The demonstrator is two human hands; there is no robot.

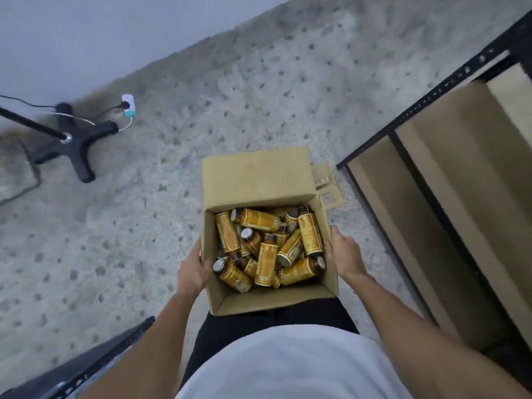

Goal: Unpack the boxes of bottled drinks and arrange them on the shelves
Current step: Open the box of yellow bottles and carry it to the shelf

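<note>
An open cardboard box (253, 180) is held in front of me above the floor, its far flap standing up. Inside lie several small bottles (267, 246) with orange-gold labels and dark caps, jumbled on their sides. My left hand (193, 269) grips the box's left wall, thumb over the rim. My right hand (342, 254) grips the right wall in the same way. The black metal shelf unit (449, 180) with tan boards stands to the right, its boards bare where visible.
A speckled grey floor surrounds me. At the left stands a black stand with a cross-shaped base (72, 142), with cables and a white power strip (128, 105) by the wall. Flat cardboard pieces (328, 182) lie beside the shelf. Another black frame (95, 361) sits at lower left.
</note>
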